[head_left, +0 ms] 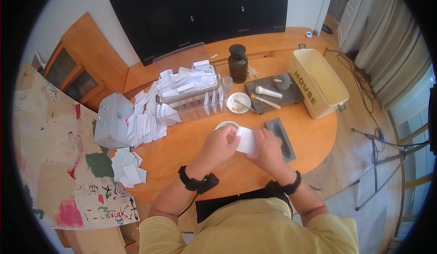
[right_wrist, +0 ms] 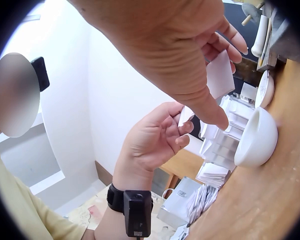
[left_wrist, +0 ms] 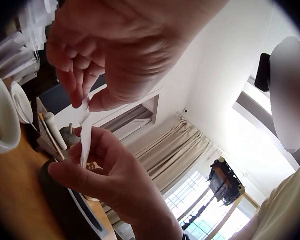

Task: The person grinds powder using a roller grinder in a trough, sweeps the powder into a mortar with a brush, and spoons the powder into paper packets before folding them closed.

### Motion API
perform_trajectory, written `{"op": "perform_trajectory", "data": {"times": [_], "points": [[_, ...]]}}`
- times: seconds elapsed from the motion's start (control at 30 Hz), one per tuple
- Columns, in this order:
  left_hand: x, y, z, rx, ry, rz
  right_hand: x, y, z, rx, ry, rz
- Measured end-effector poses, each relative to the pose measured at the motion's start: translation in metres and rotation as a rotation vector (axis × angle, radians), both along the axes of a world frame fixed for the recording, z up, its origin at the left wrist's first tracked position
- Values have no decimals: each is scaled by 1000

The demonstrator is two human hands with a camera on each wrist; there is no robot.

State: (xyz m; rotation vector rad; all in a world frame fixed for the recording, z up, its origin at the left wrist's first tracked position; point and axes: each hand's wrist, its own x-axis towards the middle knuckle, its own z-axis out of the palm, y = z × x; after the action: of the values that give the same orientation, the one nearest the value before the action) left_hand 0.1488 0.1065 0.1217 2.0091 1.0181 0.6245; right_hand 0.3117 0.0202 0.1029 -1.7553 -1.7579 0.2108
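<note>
A small folded white paper packet (head_left: pixel 246 141) is held up over the near middle of the table. My left hand (head_left: pixel 221 144) pinches its left edge between thumb and fingertips. At the other side, my right hand (head_left: pixel 268 148) grips it, thumb on one face and fingers behind. Seen from the left wrist, the paper (left_wrist: pixel 85 131) appears nearly edge-on and creased. A white bowl (right_wrist: pixel 258 137) stands just beyond the hands, partly hidden by the left one in the head view. Close to the right hand lies a dark grey stone trough (head_left: pixel 287 149).
Behind sit a white dish with a spoon (head_left: pixel 239 103), a dark board (head_left: pixel 287 100) with a pestle (head_left: pixel 268 91) and brush, and a brown jar (head_left: pixel 238 65). A cream bin (head_left: pixel 318 81) stands right. Paper packets (head_left: pixel 144 124) pile left by a clear organiser (head_left: pixel 193 110) and silver case (head_left: pixel 112 122).
</note>
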Motion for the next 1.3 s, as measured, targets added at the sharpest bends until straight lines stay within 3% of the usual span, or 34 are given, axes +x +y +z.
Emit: {"op": "perform_trajectory", "data": {"times": [0.5, 0.7, 0.9, 1.1, 1.2, 1.3], "points": [[-1, -10, 8, 66, 148, -1, 4, -6, -7, -2, 8, 44], [-7, 4, -24, -231, -7, -123, 2, -7, -8, -24, 9, 100], [-6, 0, -15, -224, 115, -83, 1, -8, -9, -22, 5, 119], [-13, 8, -22, -371, 75, -131, 1, -7, -9, -36, 19, 154], [-12, 7, -15, -199, 200, -160, 1, -7, -9, -37, 28, 168], [-8, 2, -6, -214, 321, -87, 2, -8, -7, -64, 42, 178]]}}
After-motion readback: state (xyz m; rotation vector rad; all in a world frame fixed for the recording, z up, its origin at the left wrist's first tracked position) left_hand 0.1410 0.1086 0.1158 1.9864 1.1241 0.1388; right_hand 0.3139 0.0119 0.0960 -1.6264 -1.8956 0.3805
